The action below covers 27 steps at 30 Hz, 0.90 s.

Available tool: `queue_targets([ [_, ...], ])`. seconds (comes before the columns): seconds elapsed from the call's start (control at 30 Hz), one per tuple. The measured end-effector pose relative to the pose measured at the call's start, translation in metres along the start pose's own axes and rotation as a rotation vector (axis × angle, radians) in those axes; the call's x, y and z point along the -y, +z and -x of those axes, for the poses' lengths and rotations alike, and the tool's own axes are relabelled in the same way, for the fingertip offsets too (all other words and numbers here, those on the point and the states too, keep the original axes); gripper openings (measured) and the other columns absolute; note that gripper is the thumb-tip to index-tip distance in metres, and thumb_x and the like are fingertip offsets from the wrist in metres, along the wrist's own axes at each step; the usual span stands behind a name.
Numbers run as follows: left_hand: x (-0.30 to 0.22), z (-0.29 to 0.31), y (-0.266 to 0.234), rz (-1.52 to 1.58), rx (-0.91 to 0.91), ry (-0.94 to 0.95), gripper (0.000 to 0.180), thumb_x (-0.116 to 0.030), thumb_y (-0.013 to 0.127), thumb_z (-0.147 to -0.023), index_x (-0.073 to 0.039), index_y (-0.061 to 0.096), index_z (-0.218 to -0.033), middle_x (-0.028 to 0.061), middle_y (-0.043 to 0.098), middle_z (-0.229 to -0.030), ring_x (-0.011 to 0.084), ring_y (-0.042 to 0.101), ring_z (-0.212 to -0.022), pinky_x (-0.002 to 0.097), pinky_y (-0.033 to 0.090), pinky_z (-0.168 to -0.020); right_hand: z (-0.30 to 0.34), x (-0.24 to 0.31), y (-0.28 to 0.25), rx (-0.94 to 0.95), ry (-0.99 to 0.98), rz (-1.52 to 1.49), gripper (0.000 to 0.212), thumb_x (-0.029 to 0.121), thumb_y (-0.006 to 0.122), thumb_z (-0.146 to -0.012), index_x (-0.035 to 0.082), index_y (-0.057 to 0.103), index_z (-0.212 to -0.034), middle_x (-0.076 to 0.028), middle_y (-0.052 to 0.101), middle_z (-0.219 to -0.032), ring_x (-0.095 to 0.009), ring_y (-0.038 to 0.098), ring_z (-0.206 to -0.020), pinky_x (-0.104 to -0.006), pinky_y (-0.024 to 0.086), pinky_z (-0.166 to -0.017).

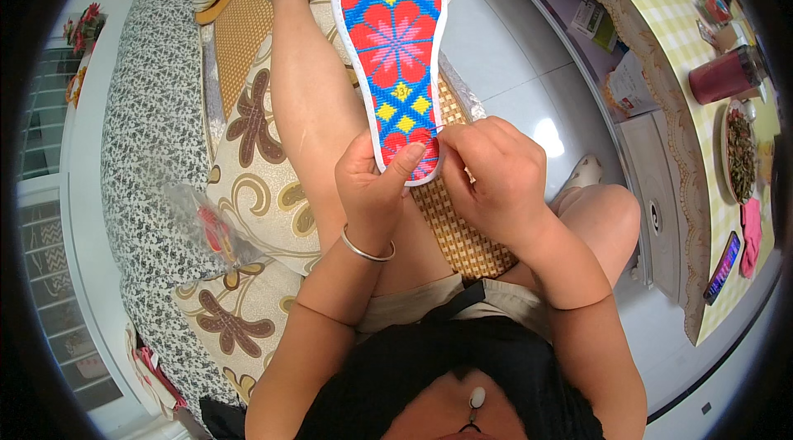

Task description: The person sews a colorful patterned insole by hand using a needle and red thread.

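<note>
"Red, blue and yellow insole (396, 43): where is it in the head view?"

"Held out beyond the lap (516, 295), heel end nearest."

"And the hands?"

"Left hand (370, 184) pinches that end, thumb on top; right hand (496, 180) curls at the edge, fingertips together, on what I cannot tell."

"Advice?"

"I'd press the left thumb firmly, well clear of the right fingertips."

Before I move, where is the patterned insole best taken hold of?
Probably the insole's rounded near end, pinched face-to-back from its left edge: it looks flat, the left hand has its grip there, and the right hand crowds the right edge.
</note>
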<state>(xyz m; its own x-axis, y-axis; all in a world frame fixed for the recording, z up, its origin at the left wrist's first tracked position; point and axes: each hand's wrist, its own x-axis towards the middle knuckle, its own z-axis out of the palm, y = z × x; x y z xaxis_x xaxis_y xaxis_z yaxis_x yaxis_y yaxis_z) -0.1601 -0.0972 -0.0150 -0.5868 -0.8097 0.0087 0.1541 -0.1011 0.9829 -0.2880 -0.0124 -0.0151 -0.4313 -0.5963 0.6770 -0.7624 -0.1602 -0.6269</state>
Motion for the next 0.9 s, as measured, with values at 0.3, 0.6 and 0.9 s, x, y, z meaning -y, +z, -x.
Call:
queue_targets([
  [0.3, -0.003, 0.004, 0.004, -0.291, -0.023, 0.105, 0.015, -0.006, 0.067, -0.084, 0.004, 0.062, -0.094, 0.0052, 0.066, -0.087, 0.0088, 0.059, -0.076, 0.0233, 0.049, -0.068, 0.001, 0.003, 0.000, 0.022, -0.020, 0.041, 0.015, 0.002, 0.065, -0.063, 0.007, 0.052, -0.069, -0.007, 0.048, -0.061, -0.025, 0.052, -0.056, -0.0356, 0.042, -0.046],
  [0.6, -0.002, 0.006, 0.005, -0.496, -0.028, 0.255, 0.011, -0.009, 0.062, -0.087, 0.002, 0.063, -0.088, 0.0056, 0.061, -0.070, 0.0110, 0.053, -0.060, 0.0252, 0.044, -0.054, 0.005, 0.010, 0.005, 0.016, 0.051, 0.002, 0.012, 0.004, 0.063, -0.070, 0.007, 0.054, -0.077, -0.006, 0.050, -0.060, -0.024, 0.053, -0.054, -0.0354, 0.043, -0.048],
  [0.9, -0.003, 0.004, 0.007, -0.046, -0.062, 0.065, 0.017, -0.008, 0.060, -0.088, 0.003, 0.061, -0.101, 0.0070, 0.065, -0.093, 0.0122, 0.060, -0.081, 0.0249, 0.048, -0.074, -0.002, 0.011, -0.002, -0.039, 0.182, -0.148, 0.014, 0.005, 0.065, -0.074, 0.004, 0.058, -0.086, -0.010, 0.059, -0.077, -0.027, 0.057, -0.072, -0.0347, 0.046, -0.065],
])
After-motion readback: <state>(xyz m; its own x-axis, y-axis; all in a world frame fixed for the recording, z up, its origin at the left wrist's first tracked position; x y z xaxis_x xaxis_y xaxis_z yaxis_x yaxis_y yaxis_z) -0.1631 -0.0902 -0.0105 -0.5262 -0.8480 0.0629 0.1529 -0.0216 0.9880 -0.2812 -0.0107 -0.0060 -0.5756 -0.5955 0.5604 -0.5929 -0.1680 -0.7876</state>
